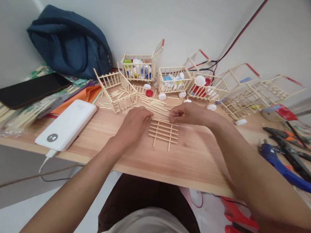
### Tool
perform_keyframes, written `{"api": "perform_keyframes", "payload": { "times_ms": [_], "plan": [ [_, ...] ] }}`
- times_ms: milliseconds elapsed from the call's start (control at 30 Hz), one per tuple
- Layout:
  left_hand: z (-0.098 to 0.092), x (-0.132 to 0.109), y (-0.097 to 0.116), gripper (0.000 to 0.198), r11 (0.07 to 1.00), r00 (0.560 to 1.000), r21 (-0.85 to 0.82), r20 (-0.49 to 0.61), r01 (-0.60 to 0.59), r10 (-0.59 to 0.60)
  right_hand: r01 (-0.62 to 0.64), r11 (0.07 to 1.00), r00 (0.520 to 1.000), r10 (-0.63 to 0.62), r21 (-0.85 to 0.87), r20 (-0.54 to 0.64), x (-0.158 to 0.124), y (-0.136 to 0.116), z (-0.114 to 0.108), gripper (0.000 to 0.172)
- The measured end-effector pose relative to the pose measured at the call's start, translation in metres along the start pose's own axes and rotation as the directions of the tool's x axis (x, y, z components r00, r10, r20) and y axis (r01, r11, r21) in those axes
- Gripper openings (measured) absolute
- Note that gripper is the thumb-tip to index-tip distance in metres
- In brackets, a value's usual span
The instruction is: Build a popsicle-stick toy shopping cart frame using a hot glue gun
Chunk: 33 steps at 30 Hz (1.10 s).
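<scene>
A small lattice of thin wooden sticks (163, 133) lies flat on the table, several crosspieces over two longer sticks. My left hand (136, 124) is at its far left corner, fingers closed by the end of the farthest crosspiece. At the far right corner, my right hand (188, 113) has its fingers curled in a pinch at the other end of that crosspiece. The fingertips partly hide both contacts. Just beyond the hands, loose cut sticks (154, 104) are scattered beside a partly built stick basket (118, 90).
Miniature stick carts (173, 80) with bottle-cap wheels line the wall. On the left are a white power bank (66, 125), a black phone (31, 89), packs of sticks and a blue bag (70, 44). Blue-handled pliers (285, 168) and other tools lie at right.
</scene>
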<state>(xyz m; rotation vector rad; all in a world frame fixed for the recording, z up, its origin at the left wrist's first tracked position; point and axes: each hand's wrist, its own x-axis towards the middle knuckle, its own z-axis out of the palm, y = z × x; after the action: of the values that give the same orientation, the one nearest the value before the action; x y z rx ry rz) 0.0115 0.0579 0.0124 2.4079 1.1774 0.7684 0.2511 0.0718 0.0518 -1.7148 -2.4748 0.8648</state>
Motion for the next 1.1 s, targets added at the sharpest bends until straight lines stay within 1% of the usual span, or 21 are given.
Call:
{"api": "perform_keyframes", "payload": {
  "times_ms": [133, 467, 633, 833, 967, 1100],
  "plan": [
    [0.001, 0.0, -0.002, 0.027, 1.0, 1.0, -0.008, -0.003, 0.004, -0.004, 0.0, 1.0, 1.0, 0.0, 0.007, -0.003, 0.0, 0.001, 0.001, 0.012],
    [0.0, -0.001, -0.003, 0.026, 1.0, 1.0, -0.002, -0.007, 0.02, -0.02, 0.0, 1.0, 0.997, 0.001, 0.017, -0.074, -0.005, 0.0, 0.003, 0.014],
    [-0.003, -0.002, -0.001, 0.027, 0.998, 0.998, -0.006, -0.026, 0.062, -0.062, 0.005, 0.999, 0.996, -0.001, 0.038, -0.084, -0.005, 0.003, 0.005, 0.015],
    [-0.005, -0.003, -0.003, 0.03, 0.995, 0.995, 0.029, -0.042, 0.091, -0.089, 0.014, 0.999, 0.99, -0.009, 0.031, -0.143, -0.003, 0.008, 0.002, 0.012],
    [-0.007, -0.003, -0.005, 0.031, 0.995, 0.996, 0.07, -0.062, 0.067, -0.062, 0.016, 0.999, 0.982, -0.009, 0.036, -0.187, 0.002, 0.011, 0.001, 0.013],
    [-0.011, -0.004, -0.006, 0.032, 0.993, 0.997, 0.107, -0.075, 0.042, -0.034, 0.032, 0.998, 0.979, -0.018, 0.062, -0.203, 0.009, 0.012, 0.003, 0.013]
  ]
}}
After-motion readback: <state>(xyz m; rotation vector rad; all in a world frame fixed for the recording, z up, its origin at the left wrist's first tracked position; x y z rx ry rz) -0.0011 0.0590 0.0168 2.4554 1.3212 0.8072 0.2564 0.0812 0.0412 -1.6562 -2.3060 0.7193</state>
